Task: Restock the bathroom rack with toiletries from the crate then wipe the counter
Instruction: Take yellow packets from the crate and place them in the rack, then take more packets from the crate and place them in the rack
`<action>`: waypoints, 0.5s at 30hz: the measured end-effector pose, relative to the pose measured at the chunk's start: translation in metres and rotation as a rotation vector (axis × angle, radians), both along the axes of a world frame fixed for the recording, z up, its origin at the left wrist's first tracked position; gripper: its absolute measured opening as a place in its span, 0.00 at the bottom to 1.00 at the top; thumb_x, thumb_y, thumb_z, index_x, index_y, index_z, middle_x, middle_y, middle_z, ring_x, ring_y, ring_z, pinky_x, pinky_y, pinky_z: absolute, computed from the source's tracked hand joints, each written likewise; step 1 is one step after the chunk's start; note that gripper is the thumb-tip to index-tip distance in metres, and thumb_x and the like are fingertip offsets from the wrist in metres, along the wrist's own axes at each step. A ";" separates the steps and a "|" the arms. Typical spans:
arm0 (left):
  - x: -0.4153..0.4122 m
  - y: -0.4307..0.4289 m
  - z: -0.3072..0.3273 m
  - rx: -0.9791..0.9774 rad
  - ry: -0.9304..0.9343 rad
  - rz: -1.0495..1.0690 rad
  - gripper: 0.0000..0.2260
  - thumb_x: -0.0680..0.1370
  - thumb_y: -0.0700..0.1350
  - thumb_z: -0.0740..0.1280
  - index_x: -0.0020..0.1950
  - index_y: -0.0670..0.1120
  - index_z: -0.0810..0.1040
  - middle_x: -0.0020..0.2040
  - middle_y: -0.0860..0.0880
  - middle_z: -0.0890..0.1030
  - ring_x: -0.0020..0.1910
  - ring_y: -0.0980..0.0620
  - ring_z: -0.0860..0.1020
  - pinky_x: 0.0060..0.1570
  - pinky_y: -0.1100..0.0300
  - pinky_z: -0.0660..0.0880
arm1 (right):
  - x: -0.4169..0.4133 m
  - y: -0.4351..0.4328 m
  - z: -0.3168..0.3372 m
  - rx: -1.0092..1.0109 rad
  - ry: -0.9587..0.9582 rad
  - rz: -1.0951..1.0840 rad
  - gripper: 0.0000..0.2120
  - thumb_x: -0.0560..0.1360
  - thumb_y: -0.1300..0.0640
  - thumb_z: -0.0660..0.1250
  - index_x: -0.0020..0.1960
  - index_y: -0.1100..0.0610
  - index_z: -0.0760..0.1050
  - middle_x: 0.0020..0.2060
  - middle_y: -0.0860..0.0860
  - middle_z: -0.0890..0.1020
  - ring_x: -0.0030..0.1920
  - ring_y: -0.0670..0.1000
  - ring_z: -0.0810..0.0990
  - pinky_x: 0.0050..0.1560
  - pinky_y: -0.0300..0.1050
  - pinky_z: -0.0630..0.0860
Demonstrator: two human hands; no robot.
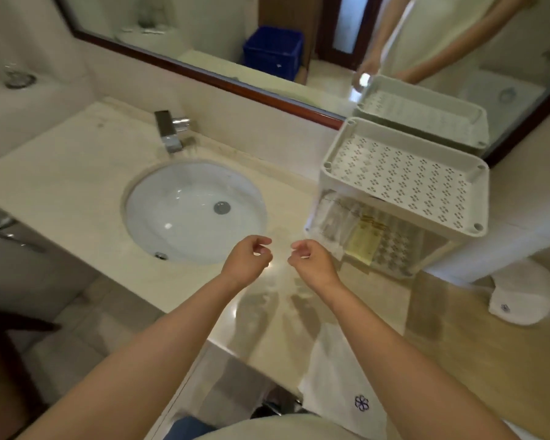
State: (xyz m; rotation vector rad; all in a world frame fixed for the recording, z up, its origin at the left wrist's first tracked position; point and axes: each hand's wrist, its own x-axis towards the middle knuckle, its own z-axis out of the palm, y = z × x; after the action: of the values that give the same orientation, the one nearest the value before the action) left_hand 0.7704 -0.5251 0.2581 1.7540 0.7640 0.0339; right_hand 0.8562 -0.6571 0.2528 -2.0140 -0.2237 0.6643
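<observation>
Rack (pixel 404 185), white, two-tiered and perforated, stands at the right end of the cream stone worktop (pixel 77 185) against the wood-framed mirror (pixel 204 27), its lower tier holding clear sachets (pixel 334 220) and a yellow packet (pixel 364 239). Left grip (pixel 247 260) and right grip (pixel 311 263) hover side by side, not touching, above the worktop between the oval basin (pixel 194 211) and the rack, fingers loosely curled with nothing visible in either. Blue crate (pixel 272 52) shows only as a mirror reflection; a chrome tap (pixel 170 131) stands behind the basin, a flat white towel (pixel 340 392) overhangs the front edge, and a rolled white towel (pixel 521 296) lies right of the rack.
</observation>
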 end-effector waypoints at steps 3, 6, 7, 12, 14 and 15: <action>-0.031 0.025 0.007 -0.007 -0.004 0.107 0.12 0.77 0.41 0.63 0.61 0.47 0.75 0.45 0.50 0.79 0.40 0.53 0.80 0.49 0.55 0.76 | -0.018 0.033 0.006 0.027 0.012 0.092 0.10 0.72 0.61 0.67 0.52 0.51 0.75 0.43 0.45 0.78 0.44 0.47 0.77 0.47 0.41 0.73; -0.066 0.050 0.011 -0.018 -0.012 0.204 0.12 0.77 0.41 0.64 0.61 0.46 0.75 0.45 0.51 0.78 0.39 0.54 0.80 0.45 0.59 0.75 | -0.041 0.064 0.010 0.053 0.033 0.175 0.11 0.72 0.61 0.67 0.52 0.50 0.75 0.42 0.46 0.78 0.44 0.48 0.78 0.47 0.41 0.74; -0.080 0.058 0.012 -0.020 -0.013 0.232 0.12 0.77 0.41 0.64 0.61 0.47 0.75 0.44 0.51 0.78 0.39 0.54 0.80 0.44 0.60 0.74 | -0.050 0.075 0.011 0.061 0.040 0.198 0.12 0.71 0.61 0.67 0.52 0.50 0.75 0.42 0.47 0.78 0.45 0.49 0.78 0.48 0.42 0.74; -0.158 0.102 0.016 -0.020 -0.022 0.367 0.12 0.77 0.40 0.64 0.60 0.47 0.75 0.43 0.51 0.78 0.37 0.55 0.80 0.41 0.61 0.74 | -0.112 0.135 0.018 0.061 0.011 0.328 0.15 0.70 0.61 0.69 0.56 0.51 0.75 0.44 0.48 0.79 0.47 0.47 0.78 0.47 0.39 0.73; -0.194 0.120 0.018 -0.010 -0.015 0.424 0.11 0.77 0.40 0.64 0.60 0.47 0.75 0.42 0.51 0.79 0.36 0.55 0.80 0.41 0.61 0.74 | -0.145 0.161 0.022 0.064 -0.002 0.374 0.16 0.71 0.62 0.68 0.57 0.52 0.75 0.45 0.49 0.79 0.48 0.47 0.78 0.48 0.38 0.72; -0.213 0.129 0.018 -0.002 -0.014 0.452 0.11 0.77 0.39 0.64 0.59 0.46 0.75 0.41 0.50 0.79 0.35 0.55 0.79 0.41 0.61 0.74 | -0.162 0.174 0.024 0.066 -0.002 0.401 0.16 0.71 0.62 0.68 0.58 0.52 0.74 0.46 0.49 0.79 0.48 0.47 0.78 0.48 0.38 0.72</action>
State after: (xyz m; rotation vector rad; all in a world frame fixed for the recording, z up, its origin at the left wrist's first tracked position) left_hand 0.5574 -0.3962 0.2761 1.5459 1.1349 0.3487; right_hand 0.6946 -0.4831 0.2768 -1.9213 -0.6542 0.8905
